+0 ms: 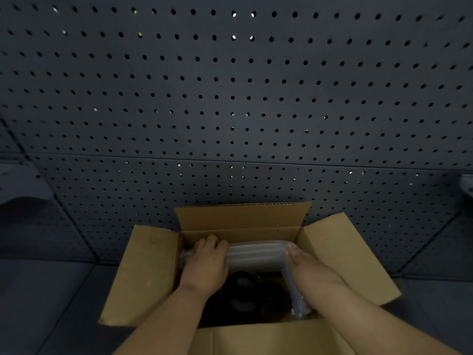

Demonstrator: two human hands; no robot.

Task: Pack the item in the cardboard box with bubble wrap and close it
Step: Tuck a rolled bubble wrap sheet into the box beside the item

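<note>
Head view is showing both hands easing the bubble wrap [256, 254] into the cardboard box [151, 275] over the dark item [243, 290] at six o'clock, left hand [204, 265] fingers curling over it, right hand [307, 267] fingers lying straight; tucking edges down evenly seems wisest.

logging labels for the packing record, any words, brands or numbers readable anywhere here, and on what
None: no readable text anywhere.
Brown cardboard box: flaps and walls plain.
Clear bubble wrap: no print.
Dark round item inside: too dim to tell.
Dark perforated metal panel: holes only.
</note>
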